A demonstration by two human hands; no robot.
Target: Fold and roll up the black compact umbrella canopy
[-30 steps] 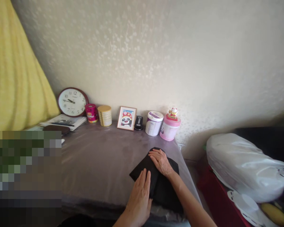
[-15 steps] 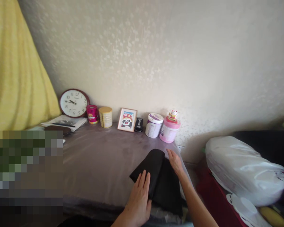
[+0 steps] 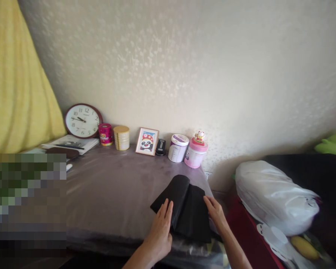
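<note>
A black folded sheet (image 3: 194, 213), with a soft, slightly shiny surface, lies near the front right corner of the covered table. Its left part bulges up and a crease runs down the middle. My left hand (image 3: 161, 228) rests on the lower left of this sheet, fingers stretched out and lying flat. At the right edge of the sheet, the fingers of my right hand (image 3: 215, 211) are closed on the border. The right thumb is mostly hidden.
A grey-brown covered table (image 3: 109, 190) carries a clock (image 3: 83, 121), a pink tin (image 3: 105, 134), a yellow-lidded canister (image 3: 121, 138), a panda picture frame (image 3: 147, 142), a white tub (image 3: 178, 148) and a pink tub (image 3: 195, 155) bearing a cat figurine. A white plastic bag (image 3: 274, 198) lies right.
My right hand has moved down along the sheet's right edge and its fingers have closed on it. The left hand stays on the sheet. The view has shifted slightly right.
</note>
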